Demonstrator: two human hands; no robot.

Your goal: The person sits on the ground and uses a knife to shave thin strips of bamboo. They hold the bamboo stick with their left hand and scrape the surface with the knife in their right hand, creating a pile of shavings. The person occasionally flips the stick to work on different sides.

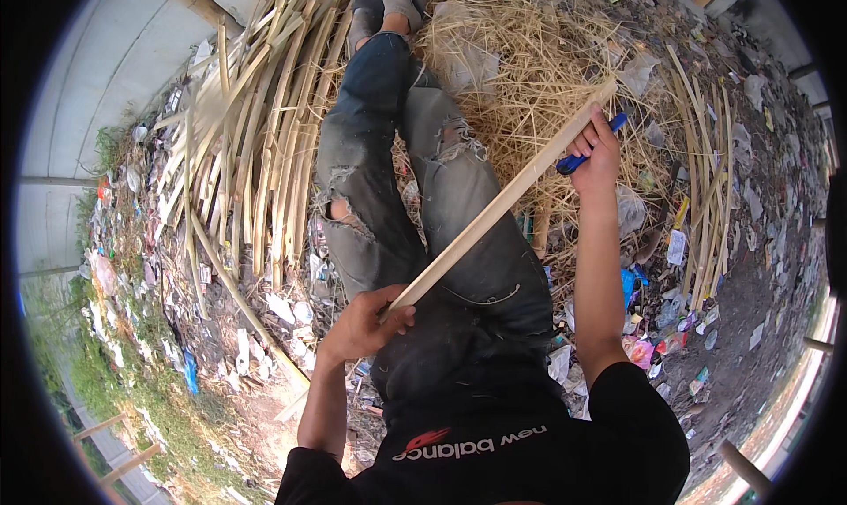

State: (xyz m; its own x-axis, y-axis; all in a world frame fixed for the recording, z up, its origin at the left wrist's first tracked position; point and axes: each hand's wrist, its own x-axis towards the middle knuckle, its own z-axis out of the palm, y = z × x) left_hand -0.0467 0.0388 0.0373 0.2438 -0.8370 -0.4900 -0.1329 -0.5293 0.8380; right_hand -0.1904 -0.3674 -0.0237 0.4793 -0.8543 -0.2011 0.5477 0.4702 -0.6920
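A long, pale bamboo strip lies slantwise above my thighs, from near my lap up to the far right. My left hand is closed around its near end. At the far end my right hand is closed on a blue-handled tool, with its fingers against the strip's edge. Only the ends of the blue handle show past my fingers. Whatever blade the tool has is hidden by the hand and strip.
My outstretched legs in torn jeans run up the middle. Bamboo strips are heaped to the left, with a smaller bundle at right. Thin shavings pile up beyond my right leg. Litter covers the ground; a pale wall stands far left.
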